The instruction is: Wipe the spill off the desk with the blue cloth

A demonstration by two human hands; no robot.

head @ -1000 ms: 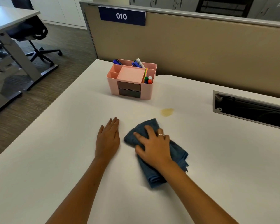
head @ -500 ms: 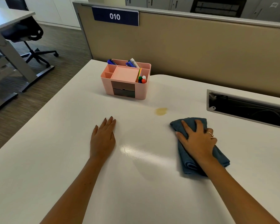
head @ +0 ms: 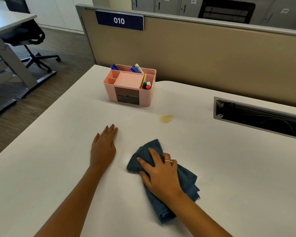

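Note:
A small yellowish spill point(head: 167, 119) lies on the white desk point(head: 237, 168), in front and to the right of a pink organiser. The folded blue cloth point(head: 186, 182) lies flat on the desk nearer to me, a short way below the spill and apart from it. My right hand point(head: 159, 173) presses down on the cloth with fingers spread over it. My left hand point(head: 103, 147) rests palm-down on the bare desk to the left of the cloth, fingers together and holding nothing.
The pink desk organiser point(head: 130, 85) with pens stands at the back. A recessed cable tray point(head: 260, 117) opens in the desk at the right. A beige partition point(head: 212, 53) borders the far edge. An office chair point(head: 24, 35) and another desk stand at left.
My right hand slid the cloth to the right, then back to the left near the left hand. The spill looks unchanged. The left hand stayed put.

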